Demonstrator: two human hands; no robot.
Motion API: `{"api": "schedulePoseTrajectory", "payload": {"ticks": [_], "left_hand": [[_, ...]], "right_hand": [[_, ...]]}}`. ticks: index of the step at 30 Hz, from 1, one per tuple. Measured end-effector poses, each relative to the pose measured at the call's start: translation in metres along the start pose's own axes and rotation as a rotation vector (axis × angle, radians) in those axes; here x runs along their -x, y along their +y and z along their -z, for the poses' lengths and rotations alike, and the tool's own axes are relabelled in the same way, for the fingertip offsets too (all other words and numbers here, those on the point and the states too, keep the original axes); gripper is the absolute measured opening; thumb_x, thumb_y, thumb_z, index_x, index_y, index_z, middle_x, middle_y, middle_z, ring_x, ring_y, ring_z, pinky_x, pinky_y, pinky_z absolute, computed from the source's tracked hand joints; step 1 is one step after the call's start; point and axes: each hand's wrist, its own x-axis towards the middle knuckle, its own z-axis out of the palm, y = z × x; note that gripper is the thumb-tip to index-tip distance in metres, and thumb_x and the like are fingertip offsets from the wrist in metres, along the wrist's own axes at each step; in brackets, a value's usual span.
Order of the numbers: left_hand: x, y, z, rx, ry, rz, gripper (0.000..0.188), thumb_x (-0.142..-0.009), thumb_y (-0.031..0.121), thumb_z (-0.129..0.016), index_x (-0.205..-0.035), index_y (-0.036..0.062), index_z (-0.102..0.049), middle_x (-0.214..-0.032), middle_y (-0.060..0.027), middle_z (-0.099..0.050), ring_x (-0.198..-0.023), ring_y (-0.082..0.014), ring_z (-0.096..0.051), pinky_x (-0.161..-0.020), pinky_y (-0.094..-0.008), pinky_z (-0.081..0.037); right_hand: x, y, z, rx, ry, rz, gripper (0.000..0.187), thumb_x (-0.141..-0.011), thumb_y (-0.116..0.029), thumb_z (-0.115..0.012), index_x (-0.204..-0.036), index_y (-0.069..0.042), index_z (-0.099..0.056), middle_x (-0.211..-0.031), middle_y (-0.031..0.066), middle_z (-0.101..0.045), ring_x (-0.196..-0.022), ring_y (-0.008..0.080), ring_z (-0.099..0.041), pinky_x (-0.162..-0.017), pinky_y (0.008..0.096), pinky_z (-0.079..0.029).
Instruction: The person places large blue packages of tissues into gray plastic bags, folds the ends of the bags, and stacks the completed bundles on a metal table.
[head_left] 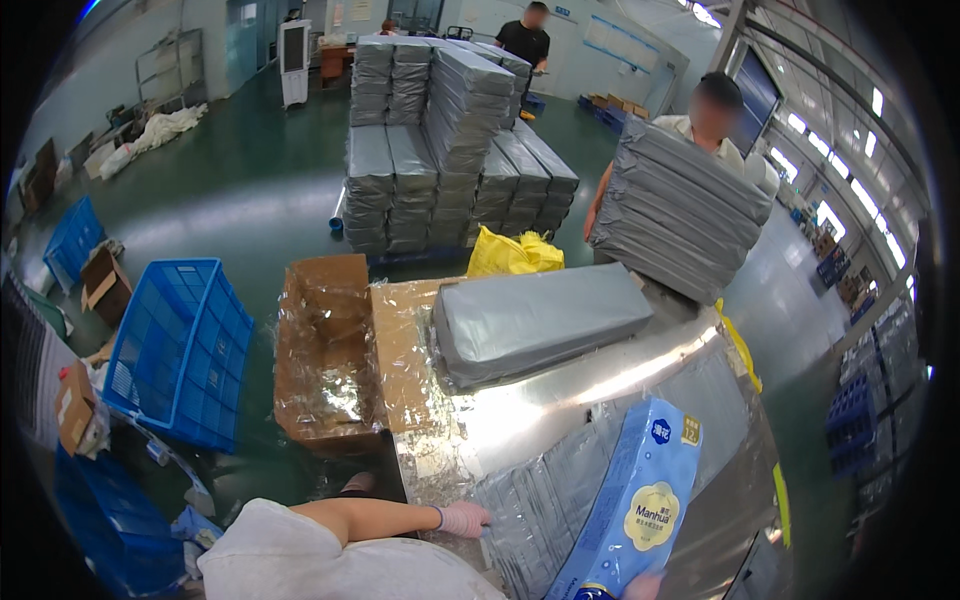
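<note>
My left hand [463,519], in a pink-striped glove, pinches the near left edge of a flat grey plastic bag [545,490] lying on the metal-topped table [500,415]. A long light-blue plastic package [645,480] with a pale yellow label lies slanted over the bag. My right hand [645,585] is at the package's near right side, gripping it; the picture's lower edge cuts off most of this hand. Farther back on the table rests a wrapped grey bundle [540,320].
An open cardboard box [325,350] adjoins the table's left side, with a blue crate [185,350] beyond. Past the table stand stacked grey bundles [430,150] and a yellow bag [515,252]. At right, a co-worker [705,115] carries a grey stack [680,210]; another person [525,40] stands behind.
</note>
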Motion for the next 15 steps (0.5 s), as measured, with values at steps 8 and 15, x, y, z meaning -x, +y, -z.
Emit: {"api": "schedulePoseTrajectory", "payload": {"ticks": [8, 15], "left_hand": [[-0.027, -0.003, -0.007, 0.027, -0.103, -0.251, 0.034, -0.076, 0.028, -0.051, -0.089, -0.0018, -0.062, -0.089, -0.0198, -0.063, -0.086, -0.0335, -0.06, -0.075, -0.0411, -0.047], [-0.009, 0.004, 0.0, 0.509, -0.671, -0.325, 0.063, -0.077, 0.047, -0.058, -0.13, 0.0157, -0.045, -0.134, -0.0179, -0.04, -0.127, -0.0291, -0.034, -0.103, -0.0433, -0.026]], "right_hand": [[0.133, -0.016, 0.041, -0.324, -0.062, -0.114, 0.052, -0.084, -0.039, -0.048, -0.12, 0.0, -0.049, -0.118, 0.0229, -0.052, -0.112, 0.0334, -0.048, -0.097, 0.041, -0.035], [0.174, -0.077, 0.065, -0.384, -0.126, 0.034, 0.065, -0.085, -0.053, -0.045, -0.128, -0.004, -0.044, -0.127, 0.0222, -0.046, -0.122, 0.0335, -0.04, -0.102, 0.0414, -0.03]]}}
